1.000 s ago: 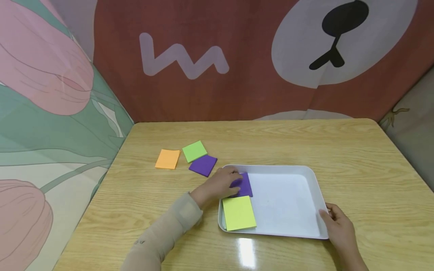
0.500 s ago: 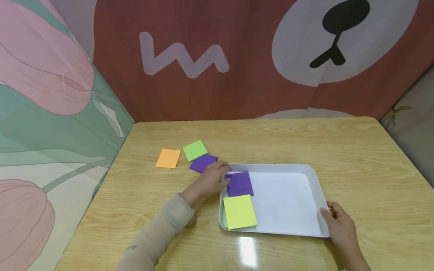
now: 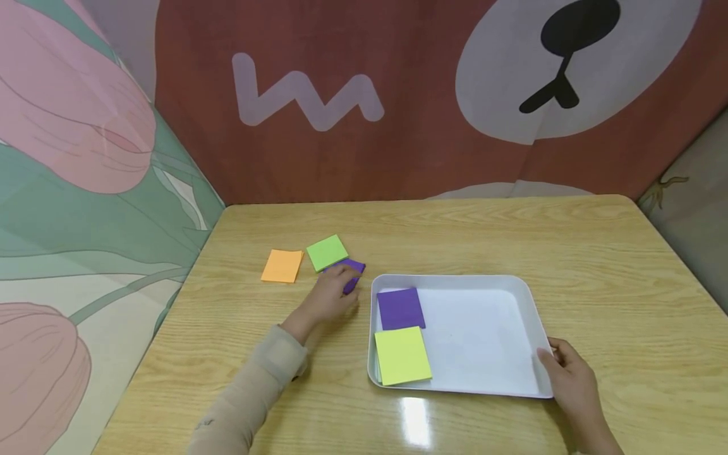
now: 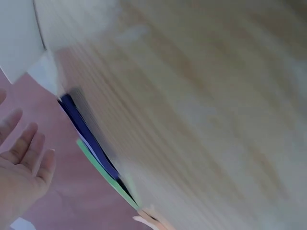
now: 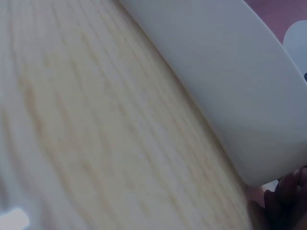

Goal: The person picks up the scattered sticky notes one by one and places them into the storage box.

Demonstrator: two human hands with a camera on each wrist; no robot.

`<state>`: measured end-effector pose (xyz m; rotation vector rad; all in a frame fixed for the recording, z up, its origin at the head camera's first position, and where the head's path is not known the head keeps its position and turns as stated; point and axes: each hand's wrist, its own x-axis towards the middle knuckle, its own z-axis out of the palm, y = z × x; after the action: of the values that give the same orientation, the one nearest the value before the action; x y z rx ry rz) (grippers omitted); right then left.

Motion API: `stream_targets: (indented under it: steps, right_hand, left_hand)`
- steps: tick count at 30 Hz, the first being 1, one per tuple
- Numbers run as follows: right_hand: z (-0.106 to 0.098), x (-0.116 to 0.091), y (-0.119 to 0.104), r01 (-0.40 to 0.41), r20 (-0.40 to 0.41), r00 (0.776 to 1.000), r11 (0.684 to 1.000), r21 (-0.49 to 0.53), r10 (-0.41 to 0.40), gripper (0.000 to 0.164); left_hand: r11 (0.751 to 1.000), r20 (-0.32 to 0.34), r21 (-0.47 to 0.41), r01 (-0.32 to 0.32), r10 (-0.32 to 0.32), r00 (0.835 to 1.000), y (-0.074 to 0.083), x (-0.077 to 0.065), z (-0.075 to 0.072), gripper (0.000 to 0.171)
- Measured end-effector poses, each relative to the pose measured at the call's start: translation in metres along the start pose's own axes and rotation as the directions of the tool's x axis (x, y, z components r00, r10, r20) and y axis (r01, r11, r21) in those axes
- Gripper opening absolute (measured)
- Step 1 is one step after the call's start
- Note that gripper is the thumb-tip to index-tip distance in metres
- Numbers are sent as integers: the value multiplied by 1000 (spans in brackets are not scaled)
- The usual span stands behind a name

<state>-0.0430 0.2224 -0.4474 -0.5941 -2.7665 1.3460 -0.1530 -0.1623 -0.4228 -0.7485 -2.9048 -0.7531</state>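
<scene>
My left hand hovers over a purple sticky note pad left of the white tray, partly covering it. In the left wrist view, that hand's relaxed fingers stand apart from the purple pad, with nothing between them. Partly against this pad lies a green pad; an orange pad is further left. My right hand grips the right side of the tray, thumb over the rim. Inside the tray's left end, another purple pad lies behind a yellow pad.
The wooden table carries everything and runs back to a curtain printed with a bear. A flowered curtain hangs along the left edge.
My left hand has let go of the purple pad inside the tray and moved left, out over the other purple pad. The right hand still holds the tray.
</scene>
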Motion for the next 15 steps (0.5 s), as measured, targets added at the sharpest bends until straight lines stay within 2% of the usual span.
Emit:
stream_targets:
  steps: [8, 15]
  right_hand:
    - [1, 0, -1, -10, 2, 1000, 1000, -11, 10, 31]
    - [1, -1, -2, -20, 1, 1000, 1000, -10, 20, 30]
  left_hand:
    - [991, 33, 30, 131, -132, 991, -21, -15, -18, 36]
    - [977, 13, 86, 193, -195, 981, -41, -25, -30, 38]
